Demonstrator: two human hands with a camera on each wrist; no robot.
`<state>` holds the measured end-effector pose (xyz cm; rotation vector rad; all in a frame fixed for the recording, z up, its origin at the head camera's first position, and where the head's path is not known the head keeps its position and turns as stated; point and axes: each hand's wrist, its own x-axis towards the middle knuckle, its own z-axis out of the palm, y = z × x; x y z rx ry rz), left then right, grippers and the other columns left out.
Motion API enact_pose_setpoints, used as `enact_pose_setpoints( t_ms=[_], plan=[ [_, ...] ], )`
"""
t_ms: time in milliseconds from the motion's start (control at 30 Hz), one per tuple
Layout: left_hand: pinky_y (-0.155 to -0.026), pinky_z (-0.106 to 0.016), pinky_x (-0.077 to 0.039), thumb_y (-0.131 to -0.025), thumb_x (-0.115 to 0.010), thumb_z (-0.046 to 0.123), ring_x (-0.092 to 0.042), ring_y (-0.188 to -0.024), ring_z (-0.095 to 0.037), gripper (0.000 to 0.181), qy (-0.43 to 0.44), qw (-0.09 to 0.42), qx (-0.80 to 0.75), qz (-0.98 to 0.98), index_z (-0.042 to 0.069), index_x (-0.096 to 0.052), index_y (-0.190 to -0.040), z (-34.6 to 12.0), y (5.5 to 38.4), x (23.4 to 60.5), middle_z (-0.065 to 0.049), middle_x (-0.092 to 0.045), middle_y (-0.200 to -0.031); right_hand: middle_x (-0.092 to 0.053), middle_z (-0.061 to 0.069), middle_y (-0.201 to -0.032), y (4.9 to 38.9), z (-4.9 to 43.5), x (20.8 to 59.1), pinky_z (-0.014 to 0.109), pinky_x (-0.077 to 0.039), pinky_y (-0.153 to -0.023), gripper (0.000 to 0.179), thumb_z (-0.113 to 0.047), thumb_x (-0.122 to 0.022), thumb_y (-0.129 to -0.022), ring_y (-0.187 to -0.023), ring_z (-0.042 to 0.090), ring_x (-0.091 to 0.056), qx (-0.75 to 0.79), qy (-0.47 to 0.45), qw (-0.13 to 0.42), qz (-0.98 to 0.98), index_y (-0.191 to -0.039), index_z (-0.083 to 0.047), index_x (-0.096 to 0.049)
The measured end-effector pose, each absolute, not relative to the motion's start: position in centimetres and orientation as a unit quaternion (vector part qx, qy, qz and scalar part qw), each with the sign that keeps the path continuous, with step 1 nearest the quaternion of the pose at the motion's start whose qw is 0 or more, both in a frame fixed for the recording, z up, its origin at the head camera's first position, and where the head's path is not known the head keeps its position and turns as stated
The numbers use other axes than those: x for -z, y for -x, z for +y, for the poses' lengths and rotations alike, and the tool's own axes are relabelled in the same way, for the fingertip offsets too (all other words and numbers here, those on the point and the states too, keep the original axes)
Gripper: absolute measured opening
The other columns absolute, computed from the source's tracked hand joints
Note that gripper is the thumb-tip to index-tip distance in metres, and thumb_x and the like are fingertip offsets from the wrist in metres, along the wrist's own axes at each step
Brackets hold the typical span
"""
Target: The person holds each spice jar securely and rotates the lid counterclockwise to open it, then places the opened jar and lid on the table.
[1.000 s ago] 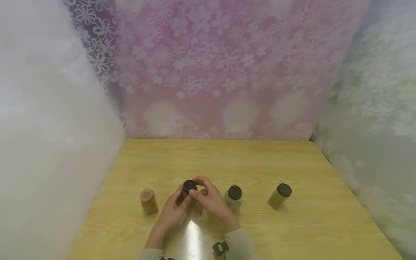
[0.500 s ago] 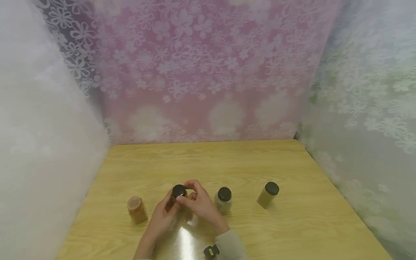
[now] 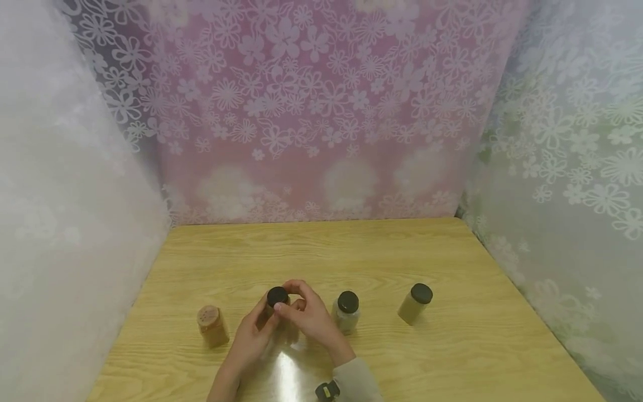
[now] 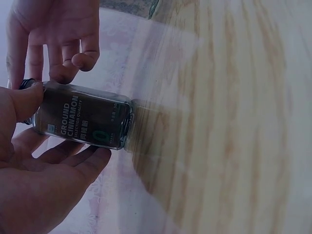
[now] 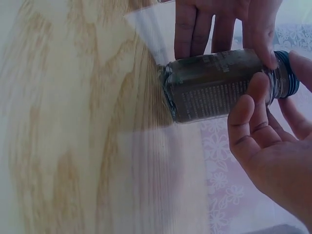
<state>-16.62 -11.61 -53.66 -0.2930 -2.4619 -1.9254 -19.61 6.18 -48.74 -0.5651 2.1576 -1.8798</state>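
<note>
A square glass jar of ground cinnamon [image 4: 85, 114] stands on the table between the two hands, its label readable in the left wrist view. My left hand [image 3: 251, 334] holds the body of the jar, thumb on one side and fingers on the other. On the black screw lid [image 3: 278, 296], my right hand [image 3: 312, 319] pinches the rim between thumb and forefinger; its other fingers are curled beside the jar. The right wrist view shows the lid [image 5: 286, 74] on the jar's neck and small print on the label. Whether the lid is loose cannot be seen.
To the left stands an orange-brown spice jar [image 3: 213, 326] with a holed top. Right of the hands is a glass jar [image 3: 346, 312] with a black lid, and farther right a greenish-brown jar [image 3: 414, 304], black-lidded too. Flowered curtains [image 3: 321, 111] border the wooden table [image 3: 311, 245].
The head view has swung slightly right, so everything sits farther left in it. Both hands keep their hold on the jar and lid, with little visible finger motion.
</note>
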Motion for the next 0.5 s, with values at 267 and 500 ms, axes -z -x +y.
enact_pose_setpoints(
  t_ms=[267,500],
  plan=[
    [-0.108,-0.064,-0.039,-0.102,-0.058,0.027,-0.044,-0.137,-0.044,0.062,0.107,0.011,0.619,-0.778,0.011,-0.032,-0.156,-11.5,16.7,53.5,-0.018,-0.043,-0.153,-0.053,0.022,-0.139,19.4,6.5,47.9,0.024,-0.051,-0.064,0.045,-0.015,-0.059,-0.101,-0.067,0.01,-0.053,0.632,0.214,0.115,0.736,-0.145,-0.009,-0.048],
    [-0.11,-0.059,-0.038,-0.101,-0.059,0.025,-0.044,-0.137,-0.041,0.062,0.101,0.015,0.62,-0.778,0.011,-0.032,-0.156,-11.4,16.7,53.7,-0.017,-0.044,-0.152,-0.052,0.012,-0.14,20.4,6.2,50.6,0.017,-0.042,-0.056,0.047,-0.026,-0.07,-0.095,-0.065,0.008,-0.049,0.637,0.187,0.111,0.74,-0.135,-0.015,-0.047]
  ],
)
